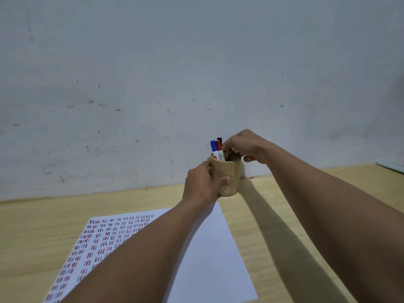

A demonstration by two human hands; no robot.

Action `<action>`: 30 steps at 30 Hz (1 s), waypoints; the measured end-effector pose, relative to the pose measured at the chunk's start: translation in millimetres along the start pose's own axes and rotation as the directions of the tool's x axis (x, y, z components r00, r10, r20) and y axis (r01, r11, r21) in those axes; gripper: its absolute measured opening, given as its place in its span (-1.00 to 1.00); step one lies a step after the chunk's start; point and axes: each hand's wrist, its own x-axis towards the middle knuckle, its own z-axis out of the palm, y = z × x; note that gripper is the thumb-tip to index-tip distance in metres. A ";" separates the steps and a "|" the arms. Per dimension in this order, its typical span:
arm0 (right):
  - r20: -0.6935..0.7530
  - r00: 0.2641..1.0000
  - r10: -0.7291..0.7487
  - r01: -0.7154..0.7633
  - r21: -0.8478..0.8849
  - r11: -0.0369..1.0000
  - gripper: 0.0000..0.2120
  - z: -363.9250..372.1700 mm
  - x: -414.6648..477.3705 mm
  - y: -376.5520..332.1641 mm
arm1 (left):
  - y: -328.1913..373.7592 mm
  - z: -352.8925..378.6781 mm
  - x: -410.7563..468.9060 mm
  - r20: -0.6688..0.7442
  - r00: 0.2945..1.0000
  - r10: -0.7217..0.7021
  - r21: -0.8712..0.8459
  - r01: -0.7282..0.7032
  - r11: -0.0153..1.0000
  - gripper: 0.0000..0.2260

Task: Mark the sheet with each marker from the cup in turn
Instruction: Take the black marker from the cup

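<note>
Both hands were at the cup, one bracing it, the other reaching in for a marker.

Nearest lay the sheet (209,254), its left part filled with rows of short red, blue and dark strokes, its right part blank, flat on the wooden surface (273,215). Beyond its far edge stood the cup (226,176), close to the wall (196,73). The left hand (204,184) wrapped around the cup's side, thumb across the front. The right hand (244,145) curled over the rim, fingertips seemingly pinching the red marker (219,147), though the grip was partly hidden; the blue marker (213,146) and black marker (219,139) stood beside it. A slanted pull could drag those neighbours out or tip the cup. The wall left little room behind; to the right the surface lay open.
</note>
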 end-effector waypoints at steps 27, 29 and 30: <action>-0.304 0.896 -0.323 0.366 0.097 0.925 -0.86 -35.1 -38.8 -29.7 | 25.4 -5.0 -17.4 -0.002 0.998 -0.069 0.135 0.069 0.988 -0.58; -0.331 0.876 -0.351 0.392 0.065 0.918 -0.84 -38.2 -46.7 -39.3 | 31.6 -11.3 -20.1 -0.013 0.996 -0.085 0.148 0.086 0.985 -0.57; -0.340 0.868 -0.361 0.401 0.054 0.915 -0.83 -39.0 -51.3 -44.3 | 35.5 -15.8 -22.4 -0.023 0.996 -0.087 0.151 0.089 0.984 -0.52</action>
